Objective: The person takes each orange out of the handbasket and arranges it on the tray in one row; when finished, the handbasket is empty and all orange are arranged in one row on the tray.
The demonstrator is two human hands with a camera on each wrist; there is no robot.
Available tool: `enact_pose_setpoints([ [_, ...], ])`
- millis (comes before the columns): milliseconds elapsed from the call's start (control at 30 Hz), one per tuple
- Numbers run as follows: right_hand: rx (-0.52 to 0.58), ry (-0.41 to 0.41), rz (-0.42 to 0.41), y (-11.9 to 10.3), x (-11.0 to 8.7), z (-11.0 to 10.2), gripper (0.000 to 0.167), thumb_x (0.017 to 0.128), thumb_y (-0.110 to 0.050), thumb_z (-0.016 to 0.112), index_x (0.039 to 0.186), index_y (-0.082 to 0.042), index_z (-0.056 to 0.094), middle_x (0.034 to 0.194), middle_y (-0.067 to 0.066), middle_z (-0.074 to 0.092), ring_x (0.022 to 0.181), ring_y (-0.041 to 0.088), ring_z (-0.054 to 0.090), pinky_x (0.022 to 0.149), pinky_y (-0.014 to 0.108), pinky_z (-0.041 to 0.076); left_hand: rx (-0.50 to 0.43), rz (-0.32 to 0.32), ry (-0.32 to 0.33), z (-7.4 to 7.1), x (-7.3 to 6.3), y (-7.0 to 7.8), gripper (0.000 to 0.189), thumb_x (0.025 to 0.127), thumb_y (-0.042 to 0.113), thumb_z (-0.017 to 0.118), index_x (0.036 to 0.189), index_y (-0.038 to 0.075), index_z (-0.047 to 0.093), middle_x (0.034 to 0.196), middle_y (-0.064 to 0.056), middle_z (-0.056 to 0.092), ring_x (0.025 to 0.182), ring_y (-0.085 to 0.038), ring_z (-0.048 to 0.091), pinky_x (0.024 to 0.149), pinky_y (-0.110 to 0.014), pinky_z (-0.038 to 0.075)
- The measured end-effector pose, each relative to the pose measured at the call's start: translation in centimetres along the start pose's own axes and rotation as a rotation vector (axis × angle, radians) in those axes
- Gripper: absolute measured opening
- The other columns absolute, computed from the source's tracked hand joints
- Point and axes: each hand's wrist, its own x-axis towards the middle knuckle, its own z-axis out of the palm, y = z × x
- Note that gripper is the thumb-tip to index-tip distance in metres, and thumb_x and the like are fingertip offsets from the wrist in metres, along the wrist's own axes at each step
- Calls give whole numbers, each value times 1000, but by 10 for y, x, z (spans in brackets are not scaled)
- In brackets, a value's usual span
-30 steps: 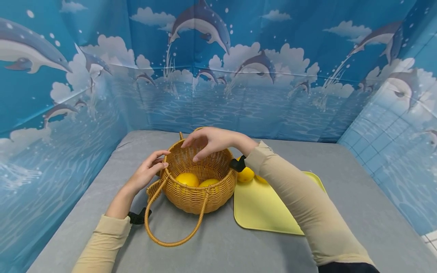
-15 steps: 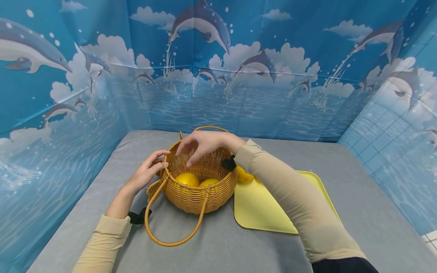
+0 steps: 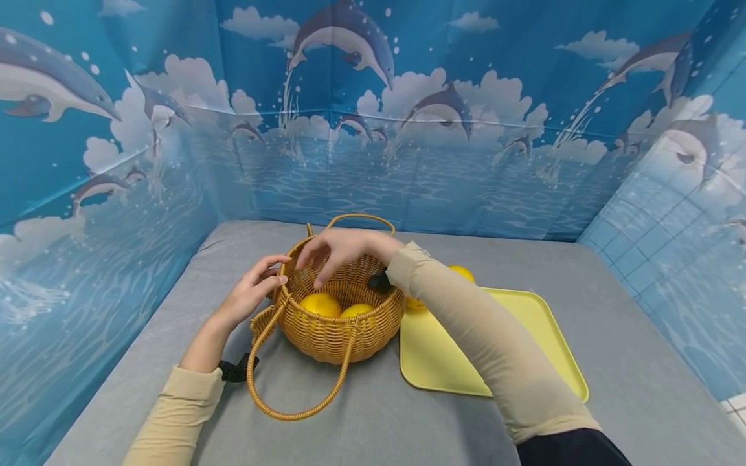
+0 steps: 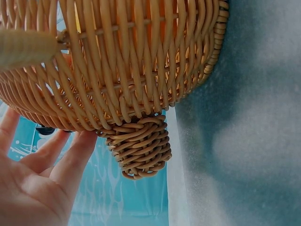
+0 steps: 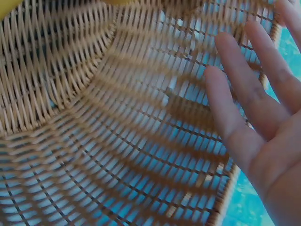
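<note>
A round wicker basket [image 3: 338, 340] stands on the grey cloth, its near handle hanging toward me. Two yellow fruits [image 3: 320, 304] lie inside it. My left hand [image 3: 247, 294] touches the basket's left rim with fingertips and thumb; in the left wrist view its fingers [image 4: 75, 160] reach up to the wicker beside a small woven foot [image 4: 141, 148]. Over the basket's mouth is my right hand [image 3: 344, 249], palm down, thumb and fingers apart, holding nothing. Its fingers [image 5: 240, 80] appear spread and nearly straight against the wicker's inner wall in the right wrist view.
Right of the basket lies a yellow tray [image 3: 524, 317], partly covered by my right sleeve [image 3: 484, 336]. More yellow fruit [image 3: 462, 272] shows at its far left, partly hidden by the arm. A dolphin-printed curtain [image 3: 373, 175] surrounds the grey surface [image 3: 419, 427].
My right hand has moved left and slightly down over the basket, uncovering more of the tray and its fruit. The left hand and the basket have stayed in place.
</note>
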Motion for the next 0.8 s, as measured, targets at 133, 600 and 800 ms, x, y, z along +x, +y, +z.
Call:
enact_pose_setpoints([
  [133, -4, -46, 19, 10, 6, 5, 50, 82, -15, 73, 127, -1, 56, 129, 7, 54, 119, 32, 49, 98, 38, 41, 4, -10, 0, 1, 0, 1, 42, 98, 24, 50, 137, 11, 41, 145, -15, 32, 130, -36, 36, 94, -55, 37],
  [600, -10, -156, 70, 21, 13, 11, 45, 82, -14, 74, 123, -3, 60, 128, 5, 55, 116, 26, 52, 92, 25, 43, 7, -20, 5, 0, 0, 3, 44, 97, 23, 50, 138, 9, 40, 147, -15, 29, 133, -36, 31, 98, -58, 32],
  [800, -24, -197, 63, 20, 16, 13, 40, 84, -9, 71, 122, -3, 61, 129, 8, 54, 116, 29, 52, 91, 24, 44, 5, -26, 5, 1, 0, 5, 44, 97, 22, 50, 138, 10, 40, 147, -15, 30, 132, -35, 32, 99, -58, 32],
])
